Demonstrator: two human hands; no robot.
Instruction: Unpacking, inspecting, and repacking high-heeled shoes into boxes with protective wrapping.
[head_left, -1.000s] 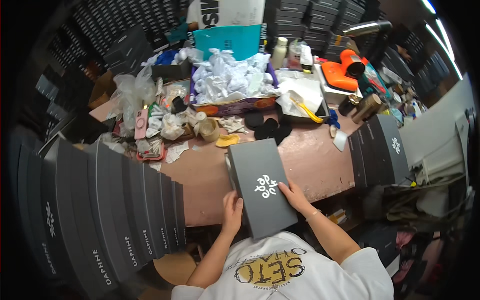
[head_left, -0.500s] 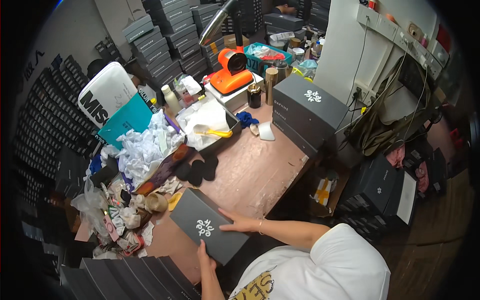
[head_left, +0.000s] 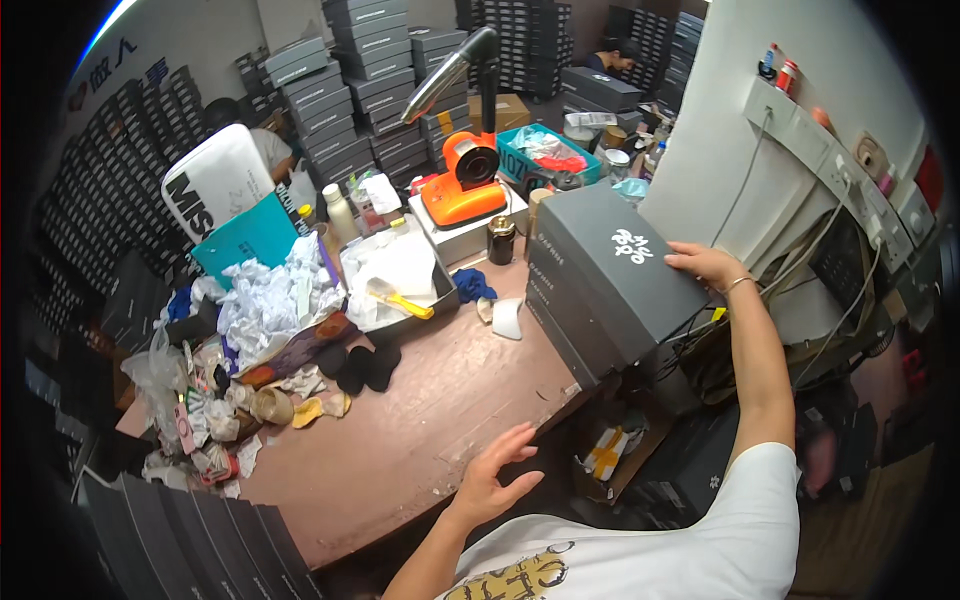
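A dark grey shoebox (head_left: 625, 250) with a white printed mark on its lid tops a stack of several like boxes at the table's right edge. My right hand (head_left: 705, 265) reaches out to it, fingers over the lid's right edge; the thumb is hard to make out. Over the front edge of the pinkish table (head_left: 400, 445), my left hand (head_left: 495, 475) hovers with its fingers apart and nothing in it.
An open box with white paper and a yellow-handled brush (head_left: 405, 300) lies mid-table, before an orange lamp-like device (head_left: 465, 180). Crumpled paper (head_left: 275, 305) and clutter fill the left. More dark boxes (head_left: 200, 540) stand front left. A person (head_left: 265, 150) is beyond the table.
The shoebox has gone from in front of me onto the right-hand stack, with my right hand still at it. My left hand has let go and moved right. The view has shifted.
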